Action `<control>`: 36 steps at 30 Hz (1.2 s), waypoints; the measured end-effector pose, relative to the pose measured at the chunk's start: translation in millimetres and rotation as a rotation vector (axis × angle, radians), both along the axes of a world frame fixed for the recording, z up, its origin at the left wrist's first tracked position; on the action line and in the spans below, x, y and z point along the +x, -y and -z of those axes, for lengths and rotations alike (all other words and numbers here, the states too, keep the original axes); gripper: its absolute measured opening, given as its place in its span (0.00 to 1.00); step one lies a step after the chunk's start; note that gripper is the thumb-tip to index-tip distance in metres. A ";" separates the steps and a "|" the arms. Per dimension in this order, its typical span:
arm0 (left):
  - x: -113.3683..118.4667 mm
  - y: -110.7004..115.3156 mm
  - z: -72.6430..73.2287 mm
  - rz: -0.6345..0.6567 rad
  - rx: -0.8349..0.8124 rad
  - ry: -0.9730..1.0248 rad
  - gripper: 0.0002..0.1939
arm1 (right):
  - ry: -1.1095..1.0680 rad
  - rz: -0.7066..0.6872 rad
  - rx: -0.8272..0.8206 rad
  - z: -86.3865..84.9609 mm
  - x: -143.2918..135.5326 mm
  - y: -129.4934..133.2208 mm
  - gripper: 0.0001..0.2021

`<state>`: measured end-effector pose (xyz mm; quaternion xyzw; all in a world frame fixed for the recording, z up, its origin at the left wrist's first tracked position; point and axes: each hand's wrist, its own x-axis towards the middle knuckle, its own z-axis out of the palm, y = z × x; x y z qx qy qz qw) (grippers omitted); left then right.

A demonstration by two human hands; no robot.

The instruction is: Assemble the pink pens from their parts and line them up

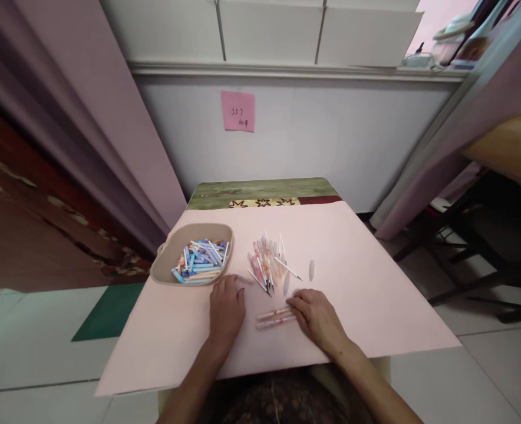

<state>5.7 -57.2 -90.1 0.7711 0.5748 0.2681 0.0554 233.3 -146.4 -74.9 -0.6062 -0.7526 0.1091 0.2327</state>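
My left hand [226,307] rests on the table beside the basket, its fingers bent over one end of a clear pinkish pen barrel [246,279]. Two patterned pen barrels [273,318] lie side by side near the front edge. The fingers of my right hand [317,318] close over their right ends. Beyond my hands is a loose pile of pinkish pen barrels [267,259] mixed with white pen refills [287,268] that have dark tips. A pale translucent pen cap [312,270] lies apart on the right, and a similar cap [286,283] sits closer to the pile.
A beige basket [158,271] full of blue, purple and orange pen parts stands at the table's left. The pink-covered table [366,306] shows a green patterned strip [260,188] at its far end. A pink note [238,111] is stuck on the wall. Curtains hang on both sides.
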 end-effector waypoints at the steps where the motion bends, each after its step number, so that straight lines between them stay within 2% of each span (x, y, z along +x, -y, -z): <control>1: 3.1 -3.8 1.5 0.009 0.006 -0.022 0.15 | 0.008 -0.010 -0.003 1.9 -0.9 -0.6 0.10; 4: 8.3 -13.6 3.6 0.076 -0.028 0.000 0.17 | -0.032 -0.033 -0.017 1.0 0.8 -4.1 0.09; 6: 7.6 -15.4 2.5 0.115 -0.053 0.082 0.18 | -0.135 0.032 -0.029 -3.6 3.1 -6.0 0.08; 8: 6.5 -11.5 -2.2 0.117 -0.053 0.209 0.17 | -0.340 0.161 -0.057 -8.9 2.7 -7.8 0.08; 10: 8.7 -2.7 -11.1 0.120 -0.084 0.382 0.16 | -0.679 0.251 -0.117 -13.2 -3.3 -10.4 0.08; 11: 11.9 2.7 -16.8 0.125 -0.140 0.496 0.14 | -0.881 0.257 -0.167 -14.8 -8.6 -12.0 0.09; 14: 27.3 16.7 -34.9 0.219 -0.543 0.954 0.15 | -1.442 0.182 -0.418 -18.4 -30.4 -16.3 0.14; 16: 37.7 20.9 -44.0 0.251 -0.781 1.223 0.18 | -1.675 0.139 -0.599 -19.8 -43.9 -17.6 0.17; 18: 44.3 21.0 -49.5 0.224 -0.911 1.387 0.18 | -1.799 0.105 -0.718 -20.6 -52.1 -17.7 0.17; 21: 47.4 18.3 -52.8 0.159 -1.002 1.531 0.15 | -1.840 0.054 -0.870 -20.9 -53.6 -18.0 0.18; 24: 49.2 16.7 -52.4 0.164 -1.076 1.581 0.14 | -1.818 0.064 -0.984 -20.4 -49.7 -19.7 0.20; 26: 51.8 16.6 -49.9 0.170 -1.054 1.572 0.13 | -1.743 0.093 -0.920 -19.8 -48.1 -21.3 0.22; 30: 58.2 16.9 -43.1 0.122 -0.877 1.597 0.12 | -1.468 0.174 -0.506 -18.9 -49.0 -23.4 0.20; 32: 60.4 17.3 -42.3 0.109 -0.850 1.617 0.12 | -1.385 0.211 -0.403 -19.0 -50.8 -23.3 0.21; 33: 61.1 17.7 -43.0 0.112 -0.850 1.627 0.11 | -1.372 0.228 -0.423 -19.0 -51.9 -23.0 0.22; 36: 61.9 18.7 -47.6 0.164 -0.891 1.630 0.11 | -1.403 0.271 -0.623 -18.7 -54.6 -22.0 0.28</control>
